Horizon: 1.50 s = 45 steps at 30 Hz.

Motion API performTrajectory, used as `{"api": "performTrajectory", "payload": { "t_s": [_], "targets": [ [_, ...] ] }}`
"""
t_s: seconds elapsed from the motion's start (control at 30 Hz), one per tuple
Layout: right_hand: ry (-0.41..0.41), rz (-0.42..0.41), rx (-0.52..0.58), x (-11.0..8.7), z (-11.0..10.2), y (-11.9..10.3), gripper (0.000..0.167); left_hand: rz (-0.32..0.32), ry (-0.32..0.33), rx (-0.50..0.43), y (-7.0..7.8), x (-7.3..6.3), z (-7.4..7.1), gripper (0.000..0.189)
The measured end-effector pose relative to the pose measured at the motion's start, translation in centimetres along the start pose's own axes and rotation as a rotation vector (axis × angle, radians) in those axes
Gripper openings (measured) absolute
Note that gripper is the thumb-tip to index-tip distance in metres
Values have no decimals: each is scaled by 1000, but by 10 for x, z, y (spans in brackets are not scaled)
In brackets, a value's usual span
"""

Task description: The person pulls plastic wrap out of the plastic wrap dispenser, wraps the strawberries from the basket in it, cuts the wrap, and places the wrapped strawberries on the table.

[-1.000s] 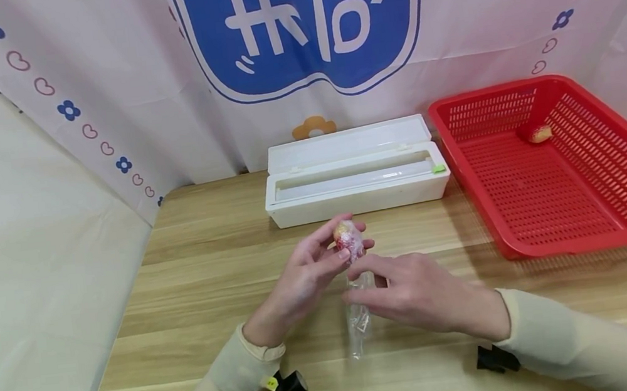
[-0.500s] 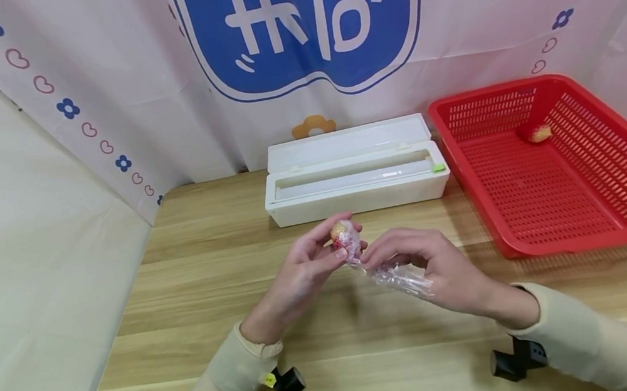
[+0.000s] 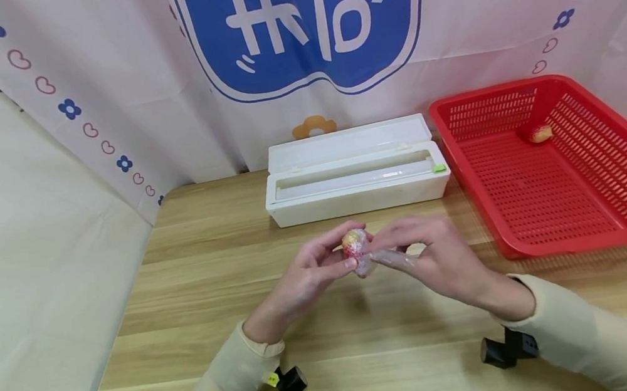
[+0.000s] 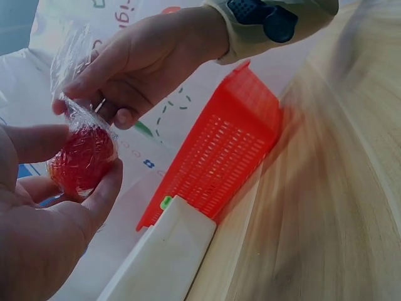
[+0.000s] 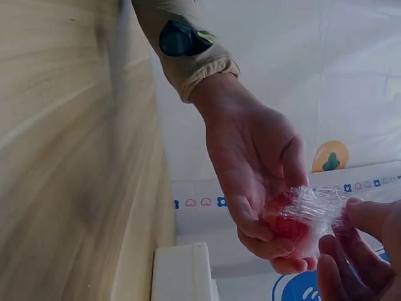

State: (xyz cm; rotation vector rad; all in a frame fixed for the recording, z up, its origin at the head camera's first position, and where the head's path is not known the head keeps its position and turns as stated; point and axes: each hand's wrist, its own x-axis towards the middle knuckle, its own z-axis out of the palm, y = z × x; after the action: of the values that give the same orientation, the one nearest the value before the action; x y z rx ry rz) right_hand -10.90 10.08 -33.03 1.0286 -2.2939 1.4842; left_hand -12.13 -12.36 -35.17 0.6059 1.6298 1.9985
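Observation:
A small round red and yellow fruit-like thing [image 3: 353, 242] is wrapped in clear cling film; its exact kind is not clear. My left hand [image 3: 315, 268] holds it between thumb and fingers above the table. With thumb and fingers, my right hand [image 3: 453, 267] pinches the loose end of the cling film [image 3: 393, 259], drawn out to the right of the fruit. In the left wrist view the fruit [image 4: 86, 160] shows mostly red under creased film. The right wrist view shows the film [image 5: 322, 204] stretched between both hands.
Behind the hands stands a long white box [image 3: 359, 203], lid up, with a film roll [image 3: 352, 181] inside. A red plastic basket [image 3: 482, 211] at the right contains another red and yellow piece [image 3: 541, 133]. A printed curtain [image 3: 169, 108] hangs behind the wooden table [image 3: 201, 319].
My right hand has caught the film tail, which hung down earlier, and pulled it to the right, then come nearer the fruit. My left hand keeps its hold and has shifted slightly right.

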Motion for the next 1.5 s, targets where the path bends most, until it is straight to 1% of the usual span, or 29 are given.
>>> {"api": "performTrajectory", "payload": {
  "t_s": [0.1, 0.17, 0.3, 0.47, 0.53, 0.6, 0.67, 0.73, 0.8, 0.83, 0.9, 0.97, 1.07, 1.13, 1.23, 1.3, 1.43, 1.5],
  "targets": [
    [5, 12, -22, 3, 1, 2, 14, -2, -35, 18, 0, 0, 2, 54],
    [2, 32, -14, 4, 2, 3, 12, -1, -47, 20, -1, 0, 3, 53],
    [-1, 85, 14, 4, 5, 5, 10, 1, -64, 8, -3, 0, 4, 54],
    [19, 139, -3, 4, 8, 5, 8, 2, -84, -19, -4, -1, 5, 54],
    [28, 161, -5, 5, 8, 4, 7, 14, -88, -25, -4, -2, 5, 55],
    [38, 182, 2, 5, 8, 4, 6, 28, -90, -20, -4, -2, 6, 61],
    [50, 202, 8, 5, 8, 4, 6, 31, -83, 9, -3, -2, 7, 69],
    [62, 217, 14, 5, 8, 4, 7, 33, -66, 64, -3, -1, 9, 77],
    [75, 229, 15, 4, 9, 5, 7, 35, -33, 134, -3, 0, 11, 79],
    [79, 235, 14, 3, 10, 5, 7, 33, -14, 166, -3, 0, 12, 77],
    [85, 239, 19, 3, 11, 6, 6, 39, 15, 211, -3, 1, 13, 70],
    [86, 244, 27, 3, 12, 6, 5, 44, 25, 225, -4, 1, 13, 64],
    [69, 242, 44, 3, 11, 7, 4, 42, 4, 219, -5, 1, 12, 57],
    [39, 245, 62, 3, 10, 7, 5, 41, -13, 223, -5, 0, 11, 56],
    [-20, 244, 73, 3, 7, 7, 9, 30, -27, 235, -5, -1, 9, 58],
    [-47, 241, 69, 2, 4, 6, 12, 16, -26, 230, -5, -2, 8, 61],
    [-46, 211, 40, 0, 1, 3, 22, -19, -22, 195, -4, -2, 8, 61],
    [-37, 173, 34, 0, 1, 2, 28, -29, -19, 192, -3, -3, 9, 57]
  ]
}}
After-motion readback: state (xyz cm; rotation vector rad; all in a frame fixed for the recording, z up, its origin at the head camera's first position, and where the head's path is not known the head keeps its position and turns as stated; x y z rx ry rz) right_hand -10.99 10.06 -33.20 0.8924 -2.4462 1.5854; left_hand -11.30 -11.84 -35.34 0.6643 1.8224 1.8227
